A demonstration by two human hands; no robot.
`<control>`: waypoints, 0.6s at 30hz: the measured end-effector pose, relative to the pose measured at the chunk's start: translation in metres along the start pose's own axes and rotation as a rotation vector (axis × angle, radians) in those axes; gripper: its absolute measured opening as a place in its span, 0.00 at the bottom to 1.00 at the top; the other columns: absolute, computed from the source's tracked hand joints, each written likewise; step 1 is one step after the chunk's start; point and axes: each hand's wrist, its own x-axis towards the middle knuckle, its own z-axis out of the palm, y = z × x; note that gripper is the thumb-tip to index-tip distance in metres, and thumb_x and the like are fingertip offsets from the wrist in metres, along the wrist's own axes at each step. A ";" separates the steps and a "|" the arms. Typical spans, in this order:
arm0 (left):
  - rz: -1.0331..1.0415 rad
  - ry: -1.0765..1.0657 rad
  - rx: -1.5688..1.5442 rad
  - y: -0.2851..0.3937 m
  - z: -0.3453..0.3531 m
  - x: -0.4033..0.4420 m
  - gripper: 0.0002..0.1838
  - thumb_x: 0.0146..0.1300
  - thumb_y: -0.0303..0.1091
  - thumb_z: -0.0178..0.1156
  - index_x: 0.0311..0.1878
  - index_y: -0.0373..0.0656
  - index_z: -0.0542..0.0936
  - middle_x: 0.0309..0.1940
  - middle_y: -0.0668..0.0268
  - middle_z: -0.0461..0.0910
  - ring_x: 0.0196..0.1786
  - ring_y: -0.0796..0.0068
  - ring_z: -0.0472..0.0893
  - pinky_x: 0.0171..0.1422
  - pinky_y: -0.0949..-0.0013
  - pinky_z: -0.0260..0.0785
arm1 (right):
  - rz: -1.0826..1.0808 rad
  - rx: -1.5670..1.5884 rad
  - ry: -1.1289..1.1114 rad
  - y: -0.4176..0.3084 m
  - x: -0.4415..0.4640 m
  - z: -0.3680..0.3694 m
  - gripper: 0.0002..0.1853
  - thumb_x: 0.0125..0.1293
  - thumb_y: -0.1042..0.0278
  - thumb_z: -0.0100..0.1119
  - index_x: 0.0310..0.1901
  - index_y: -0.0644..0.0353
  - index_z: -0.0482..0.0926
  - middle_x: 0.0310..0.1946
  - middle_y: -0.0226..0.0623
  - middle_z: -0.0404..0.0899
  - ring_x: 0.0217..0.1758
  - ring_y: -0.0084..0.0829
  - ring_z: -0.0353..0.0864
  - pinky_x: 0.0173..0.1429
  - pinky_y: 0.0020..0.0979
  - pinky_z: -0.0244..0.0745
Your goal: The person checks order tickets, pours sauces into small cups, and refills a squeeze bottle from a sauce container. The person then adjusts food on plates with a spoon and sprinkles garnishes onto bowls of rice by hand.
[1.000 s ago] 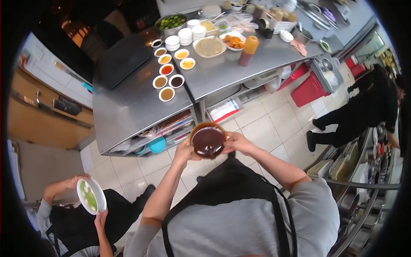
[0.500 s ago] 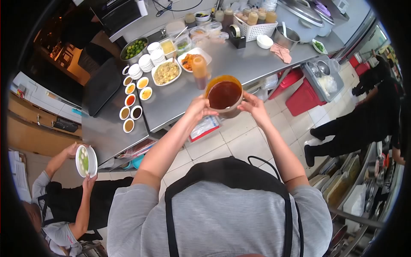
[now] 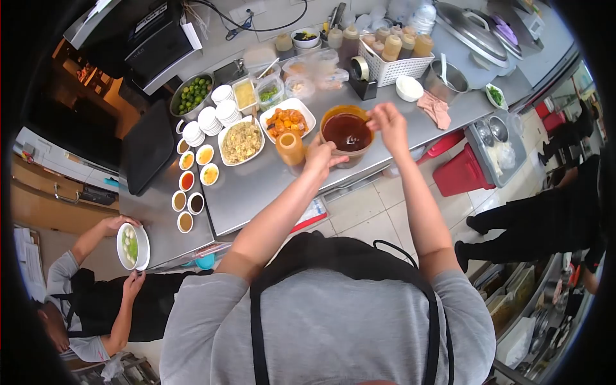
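A round tub of dark red-brown sauce (image 3: 347,131) stands at the front edge of the steel counter. My left hand (image 3: 319,158) is against its near left side, fingers along the wall, still gripping it. By the right of the rim, my right hand (image 3: 389,126) is raised with its fingers bent and apart, nothing visible in them. Just left of the tub is an orange squeeze bottle (image 3: 290,149). Behind that bottle lies a white dish of orange-coated food (image 3: 287,120). Further left is a white bowl of fried rice (image 3: 241,143).
Several small sauce cups (image 3: 186,181) line the counter's left part, below stacked white lids (image 3: 208,119). A white basket of bottles (image 3: 401,67) stands behind. At lower left, a co-worker holds a white bowl (image 3: 143,247). A red bin (image 3: 459,174) is right.
The tub has moved onto the counter edge, slightly right. My right hand has come off its rim and risen. My view has shifted a little. The co-worker's bowl has moved slightly right.
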 end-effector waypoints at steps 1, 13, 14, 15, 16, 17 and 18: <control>0.007 0.032 -0.046 0.002 0.007 -0.002 0.28 0.52 0.18 0.42 0.60 0.42 0.58 0.51 0.53 0.67 0.40 0.54 0.78 0.36 0.64 0.79 | 0.030 0.235 0.045 0.004 0.014 0.002 0.05 0.60 0.71 0.54 0.35 0.63 0.73 0.21 0.35 0.75 0.21 0.19 0.74 0.25 0.22 0.68; -0.083 -0.050 -0.107 0.004 0.000 0.012 0.36 0.61 0.33 0.50 0.67 0.46 0.42 0.64 0.51 0.50 0.48 0.50 0.75 0.52 0.63 0.71 | -0.291 -0.409 -0.587 -0.004 0.040 -0.017 0.07 0.59 0.77 0.48 0.38 0.63 0.74 0.25 0.40 0.78 0.27 0.36 0.79 0.31 0.33 0.73; -0.080 -0.040 -0.106 0.005 -0.001 0.009 0.36 0.61 0.33 0.50 0.67 0.46 0.42 0.64 0.51 0.50 0.48 0.50 0.75 0.52 0.63 0.71 | -0.294 -0.401 -0.594 -0.002 0.049 -0.018 0.07 0.59 0.77 0.48 0.38 0.63 0.74 0.25 0.40 0.78 0.27 0.36 0.79 0.31 0.33 0.73; -0.077 0.014 -0.086 0.007 0.003 0.004 0.38 0.61 0.35 0.51 0.68 0.45 0.40 0.64 0.51 0.49 0.48 0.50 0.75 0.52 0.63 0.70 | -0.437 -0.487 -0.530 0.000 0.059 -0.018 0.07 0.59 0.77 0.49 0.38 0.63 0.74 0.26 0.41 0.78 0.27 0.38 0.78 0.32 0.33 0.73; -0.077 0.068 -0.066 0.007 0.005 -0.001 0.40 0.61 0.36 0.52 0.68 0.45 0.38 0.65 0.51 0.49 0.48 0.50 0.75 0.52 0.62 0.70 | -0.578 -0.570 -0.462 0.002 0.069 -0.016 0.07 0.58 0.77 0.49 0.38 0.63 0.74 0.27 0.42 0.78 0.28 0.39 0.78 0.32 0.33 0.73; -0.073 0.070 -0.049 0.006 0.005 -0.003 0.40 0.60 0.38 0.53 0.68 0.44 0.39 0.65 0.52 0.49 0.51 0.50 0.73 0.54 0.61 0.68 | -0.657 -0.518 -0.431 0.014 0.076 -0.007 0.06 0.57 0.77 0.50 0.37 0.63 0.75 0.29 0.44 0.77 0.29 0.39 0.78 0.34 0.33 0.73; -0.072 0.079 -0.045 0.005 0.005 -0.004 0.40 0.60 0.38 0.53 0.68 0.44 0.39 0.65 0.52 0.49 0.51 0.50 0.73 0.54 0.61 0.68 | -0.658 -0.508 -0.433 0.011 0.074 -0.001 0.06 0.57 0.77 0.50 0.37 0.63 0.75 0.29 0.44 0.77 0.29 0.39 0.78 0.34 0.33 0.73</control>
